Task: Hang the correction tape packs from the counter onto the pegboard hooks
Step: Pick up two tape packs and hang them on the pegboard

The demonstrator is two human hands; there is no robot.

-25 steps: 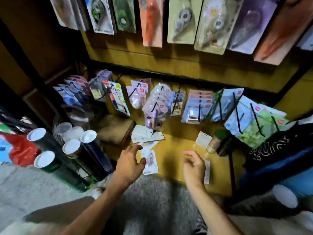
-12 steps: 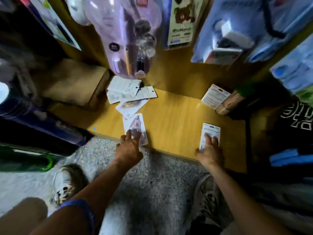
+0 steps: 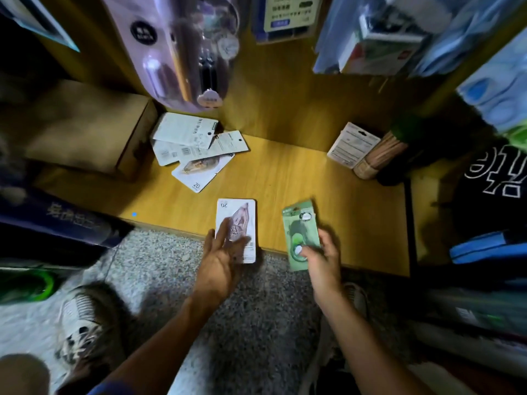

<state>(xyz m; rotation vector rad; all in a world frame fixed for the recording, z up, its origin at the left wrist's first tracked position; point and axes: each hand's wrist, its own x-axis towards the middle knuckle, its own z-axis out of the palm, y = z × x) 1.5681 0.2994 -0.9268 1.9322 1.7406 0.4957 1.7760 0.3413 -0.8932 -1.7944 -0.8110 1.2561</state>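
Two packs in hand at the table [image 3: 285,178] edge: left hand [image 3: 221,260] gripped a white correction tape pack [image 3: 238,220]; right hand [image 3: 320,253] pinched a green pack [image 3: 299,232]. Three more packs [image 3: 194,149] lay beyond the left hand.

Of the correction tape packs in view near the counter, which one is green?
The green pack, gripped in the right hand over the counter's front edge. The left hand holds a white pack, and the loose packs at the counter's back are white too.
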